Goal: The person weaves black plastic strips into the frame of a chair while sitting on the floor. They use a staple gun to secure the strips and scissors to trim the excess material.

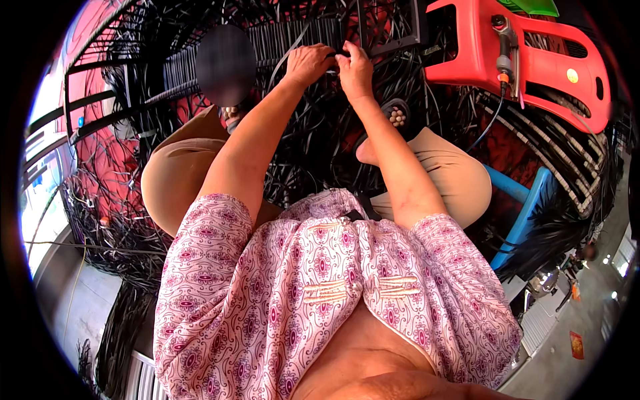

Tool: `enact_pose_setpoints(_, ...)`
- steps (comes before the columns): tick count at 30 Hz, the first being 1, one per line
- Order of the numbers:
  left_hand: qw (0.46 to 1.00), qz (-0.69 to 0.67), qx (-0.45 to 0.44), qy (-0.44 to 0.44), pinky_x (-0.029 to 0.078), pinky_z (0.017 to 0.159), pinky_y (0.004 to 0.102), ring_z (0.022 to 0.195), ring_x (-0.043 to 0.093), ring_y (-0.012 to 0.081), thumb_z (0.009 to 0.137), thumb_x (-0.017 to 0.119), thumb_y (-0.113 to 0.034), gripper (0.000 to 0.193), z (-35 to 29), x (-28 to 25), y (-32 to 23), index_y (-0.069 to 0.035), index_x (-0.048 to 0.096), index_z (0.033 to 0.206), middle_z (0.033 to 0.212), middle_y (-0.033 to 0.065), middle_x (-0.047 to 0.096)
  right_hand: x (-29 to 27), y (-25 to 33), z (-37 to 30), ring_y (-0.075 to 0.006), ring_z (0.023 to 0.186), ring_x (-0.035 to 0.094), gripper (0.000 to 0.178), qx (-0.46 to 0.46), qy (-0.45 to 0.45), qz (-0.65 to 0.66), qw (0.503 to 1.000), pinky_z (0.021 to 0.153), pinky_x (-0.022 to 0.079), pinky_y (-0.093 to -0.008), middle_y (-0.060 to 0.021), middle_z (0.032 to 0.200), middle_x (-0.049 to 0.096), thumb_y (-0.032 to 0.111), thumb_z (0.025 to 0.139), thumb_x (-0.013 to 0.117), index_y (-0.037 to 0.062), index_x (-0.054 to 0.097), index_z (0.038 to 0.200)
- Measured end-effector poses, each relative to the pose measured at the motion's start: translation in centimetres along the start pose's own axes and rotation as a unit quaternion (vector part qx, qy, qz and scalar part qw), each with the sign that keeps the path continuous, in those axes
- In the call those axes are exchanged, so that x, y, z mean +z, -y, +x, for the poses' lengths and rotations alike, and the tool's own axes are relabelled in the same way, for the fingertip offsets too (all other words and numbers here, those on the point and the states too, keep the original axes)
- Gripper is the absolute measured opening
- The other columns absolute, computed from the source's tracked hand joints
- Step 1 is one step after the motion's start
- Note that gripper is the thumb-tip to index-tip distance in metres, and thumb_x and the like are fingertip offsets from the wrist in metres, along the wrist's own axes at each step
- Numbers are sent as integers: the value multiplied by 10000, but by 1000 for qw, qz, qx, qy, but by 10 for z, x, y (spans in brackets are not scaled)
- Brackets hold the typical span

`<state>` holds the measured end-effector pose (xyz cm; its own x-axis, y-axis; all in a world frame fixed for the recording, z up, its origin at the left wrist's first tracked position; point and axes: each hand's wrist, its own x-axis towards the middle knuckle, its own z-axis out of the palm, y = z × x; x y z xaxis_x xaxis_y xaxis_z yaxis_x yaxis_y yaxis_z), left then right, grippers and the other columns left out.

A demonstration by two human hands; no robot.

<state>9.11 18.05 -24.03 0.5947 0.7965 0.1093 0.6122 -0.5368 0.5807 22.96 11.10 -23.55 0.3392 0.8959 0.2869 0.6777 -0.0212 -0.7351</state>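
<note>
Ahead of me lies a black frame (393,45) with a panel of closely woven dark strips (273,39) across it. My left hand (310,65) rests at the panel's near right edge, its fingers bent over and closed on a black strip. Close beside it, my right hand (355,72) has thumb and fingers bent round a black strip at the end of the weave. The fingertips of both hands nearly meet, and the strip between them is mostly hidden. A dark blurred oval covers part of the panel to the left.
A red plastic stool (543,50) lies at the far right, with a corded power tool (505,53) on it. Loose black strips (313,143) heap around my feet. A blue bar frame (527,213) stands by my right knee. Bundled strips (120,340) hang at the lower left.
</note>
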Motion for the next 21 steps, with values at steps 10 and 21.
enact_pose_setpoints(10, 999, 0, 47, 1, 542, 780, 431, 939, 686, 305, 837, 711, -316, 347, -2, -5, 11, -125, 675, 1125, 1047, 77, 708, -7, 30, 10, -288, 618, 638, 283, 178, -4, 46, 983, 633, 489, -404, -162, 665, 654, 227, 904, 672, -26, 636, 783)
enact_pose_setpoints(21, 998, -1, 22, 59, 549, 835, 407, 999, 683, 275, 808, 723, -274, 355, 0, -9, 15, -137, 683, 1132, 1110, 56, 703, -2, 24, -1, -160, 511, 561, 304, 212, -23, 125, 969, 527, 470, -321, -107, 662, 679, 253, 933, 649, -26, 643, 815)
